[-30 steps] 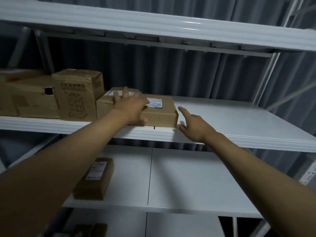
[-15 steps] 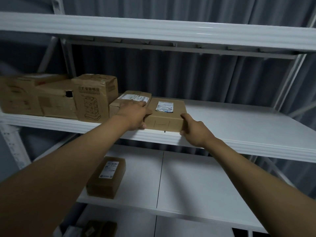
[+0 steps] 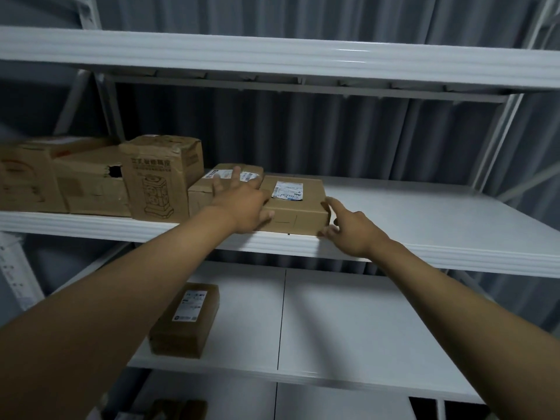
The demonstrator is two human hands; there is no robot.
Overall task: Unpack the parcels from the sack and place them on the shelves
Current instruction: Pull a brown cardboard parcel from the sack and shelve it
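**Here, both my hands at the flat parcel on the middle shelf**

Right now my left hand (image 3: 242, 204) lies with spread, nearly straight fingers over the left end of the flat brown parcel (image 3: 295, 207), reaching partly across onto the smaller labelled box (image 3: 221, 184) just beside it. It grips nothing; the palm simply rests on cardboard. My right hand (image 3: 351, 230) is at the parcel's right end, fingers loosely extended, the forefinger touching the upper right corner and the thumb near the lower front corner. It is open too, not closed around anything.

The parcel sits flat at the front edge of the middle shelf (image 3: 439, 225), its white shipping label (image 3: 287, 190) facing up. To its left, touching or nearly touching, runs a row of cartons: the smaller labelled box, then a tall carton printed with a line drawing (image 3: 159, 180), then a dented carton with a torn hole (image 3: 91, 184), then another carton (image 3: 27, 177) at the far left edge of view.

Below, on the lower shelf (image 3: 348, 328), one long brown parcel (image 3: 186, 321) with a white label lies by itself near the left side. Above runs the white front rail of the upper shelf (image 3: 272, 56). Behind the rack hangs a grey pleated curtain (image 3: 303, 131). At the very bottom of view something brown sits on a still lower level, too dark to tell what.
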